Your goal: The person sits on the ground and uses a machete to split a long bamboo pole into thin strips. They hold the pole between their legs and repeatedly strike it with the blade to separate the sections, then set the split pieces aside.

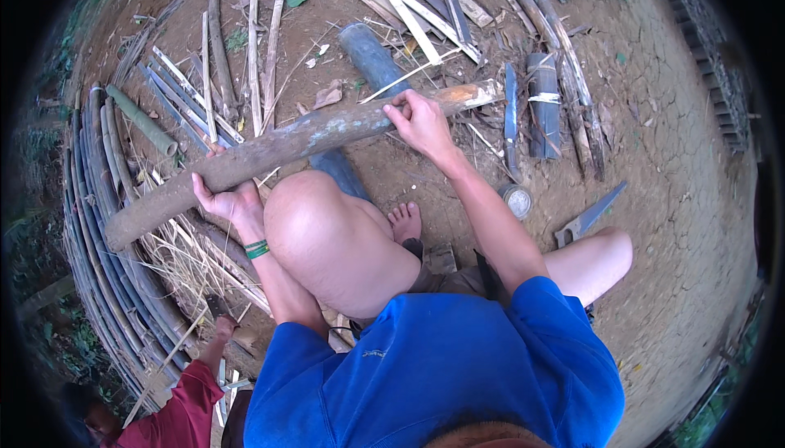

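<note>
A thick brown log (270, 158) spans the space in front of me, above my bent left knee, slanting from lower left to upper right. Its right end is pale, as if the bark were stripped there. My left hand (227, 196) cups it from below near the left part, with the fingers passing behind it. On the upper side, toward the pale end, my right hand (417, 121) grips the log with its fingers closed on it. A dark bamboo tube (368, 51) lies on the ground beneath and beyond the log.
At right lie a long blade (511, 113), a tied bamboo section (543, 113), a round tin (516, 200) and a handsaw (590, 217). Split bamboo strips (401, 6) spread at the back. Long bamboo poles (102, 227) line the left. A person in a red sleeve (184, 407) works at lower left.
</note>
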`<control>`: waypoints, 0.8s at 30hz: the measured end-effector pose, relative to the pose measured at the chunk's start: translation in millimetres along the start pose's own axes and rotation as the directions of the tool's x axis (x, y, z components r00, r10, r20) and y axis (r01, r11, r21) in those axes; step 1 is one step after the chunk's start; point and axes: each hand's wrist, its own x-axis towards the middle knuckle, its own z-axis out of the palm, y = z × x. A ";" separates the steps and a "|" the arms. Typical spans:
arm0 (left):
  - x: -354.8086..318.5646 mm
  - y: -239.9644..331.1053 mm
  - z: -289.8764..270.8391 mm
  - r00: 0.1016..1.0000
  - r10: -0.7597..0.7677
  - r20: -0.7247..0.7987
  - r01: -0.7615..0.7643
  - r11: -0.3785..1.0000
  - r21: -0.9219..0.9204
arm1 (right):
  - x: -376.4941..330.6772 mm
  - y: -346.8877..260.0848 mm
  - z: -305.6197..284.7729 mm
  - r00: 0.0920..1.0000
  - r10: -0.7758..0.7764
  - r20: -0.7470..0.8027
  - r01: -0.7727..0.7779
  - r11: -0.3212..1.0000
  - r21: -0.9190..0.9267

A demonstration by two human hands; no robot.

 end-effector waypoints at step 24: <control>-24.4 16.3 31.3 0.717 0.055 0.695 0.097 0.980 -0.177 | -3.4 86.1 -9.4 0.683 0.669 0.292 -0.407 0.016 0.913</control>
